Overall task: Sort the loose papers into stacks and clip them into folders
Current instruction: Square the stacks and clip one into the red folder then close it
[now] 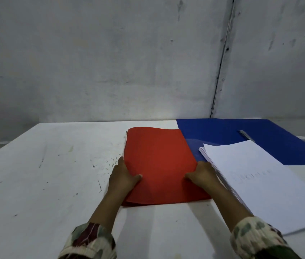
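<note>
Red folder [161, 163] closed, flat on the white bench [54, 165], roughly centre, spine side to the left. Left hand [124, 174] grips its left edge: thumb on top of the cover, fingers run along or under the edge, can't tell which. Right hand [202, 174] grips the right edge the same way, thumb on the cover pointing inward. Both patterned sleeves [90, 242] show at the bottom of view.

Blue folder [241, 135] lies open at the back right of the bench, its near-left corner tucked under the red folder's right edge. Metal clip [246, 135] sits on its inner face. Stack of white papers [263, 182] lies on the right, overlapping the blue folder's near part, just beside the right hand; faint writing on the top sheet, illegible. Grey wall [110, 62] behind the bench.
</note>
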